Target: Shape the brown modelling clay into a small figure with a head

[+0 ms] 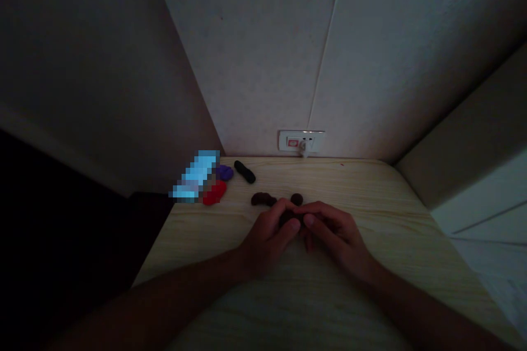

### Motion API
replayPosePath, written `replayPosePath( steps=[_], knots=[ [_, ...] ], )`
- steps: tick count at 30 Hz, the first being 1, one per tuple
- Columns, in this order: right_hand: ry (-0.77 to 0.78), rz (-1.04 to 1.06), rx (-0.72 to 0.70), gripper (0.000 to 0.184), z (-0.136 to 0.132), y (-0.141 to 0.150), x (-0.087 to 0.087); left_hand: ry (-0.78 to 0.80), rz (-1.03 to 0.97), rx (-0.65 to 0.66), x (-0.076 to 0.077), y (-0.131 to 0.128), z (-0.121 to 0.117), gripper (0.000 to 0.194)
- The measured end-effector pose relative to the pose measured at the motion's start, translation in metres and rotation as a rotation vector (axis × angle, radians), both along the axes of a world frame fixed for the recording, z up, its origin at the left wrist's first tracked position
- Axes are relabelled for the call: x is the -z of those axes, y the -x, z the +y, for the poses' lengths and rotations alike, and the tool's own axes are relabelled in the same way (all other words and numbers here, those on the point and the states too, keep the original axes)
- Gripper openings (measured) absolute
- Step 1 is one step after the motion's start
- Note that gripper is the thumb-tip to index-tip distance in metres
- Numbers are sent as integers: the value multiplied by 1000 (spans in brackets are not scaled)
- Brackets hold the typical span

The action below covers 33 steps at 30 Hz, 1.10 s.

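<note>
Low over the wooden tabletop, my left hand [272, 233] and my right hand [335, 233] meet at the fingertips. Between them they pinch a dark brown lump of modelling clay [290, 219], partly hidden by the fingers. Both thumbs press on its near side. Just beyond the hands lie a longer, uneven brown clay piece [262, 198] and a small round brown clay ball [296, 198]. The picture is dim, so the exact shape of the held lump is unclear.
A black clay roll [245, 172], a purple lump [224, 173] and a red lump [214, 193] lie at the table's far left, by a blurred bright screen [198, 173]. Behind the wooden table [370, 186] is a wall with a socket [302, 141] and plug. Pale furniture stands at right.
</note>
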State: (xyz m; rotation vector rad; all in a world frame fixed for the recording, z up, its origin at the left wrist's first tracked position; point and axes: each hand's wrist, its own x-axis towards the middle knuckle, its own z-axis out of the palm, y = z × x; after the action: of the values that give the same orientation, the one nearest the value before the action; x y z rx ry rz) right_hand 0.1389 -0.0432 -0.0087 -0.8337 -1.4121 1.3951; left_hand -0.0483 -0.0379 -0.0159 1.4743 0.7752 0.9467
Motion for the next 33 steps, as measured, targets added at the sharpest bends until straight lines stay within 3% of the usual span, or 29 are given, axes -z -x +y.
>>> replayPosePath(
  steps=[6, 12, 24, 33],
  knots=[
    [-41, -40, 18, 18, 0, 0, 0, -1, -77, 29, -3, -1, 1, 30],
    [-39, -54, -1, 27, 0, 0, 1, -16, -69, 30, -4, -4, 0, 27],
    [-60, -70, -20, 28, -3, 1, -2, 109, -130, 14, 1, -4, 2, 39],
    [-16, -46, 6, 30, 0, 1, -3, 30, -122, 67, -5, -4, 0, 32]
  ],
)
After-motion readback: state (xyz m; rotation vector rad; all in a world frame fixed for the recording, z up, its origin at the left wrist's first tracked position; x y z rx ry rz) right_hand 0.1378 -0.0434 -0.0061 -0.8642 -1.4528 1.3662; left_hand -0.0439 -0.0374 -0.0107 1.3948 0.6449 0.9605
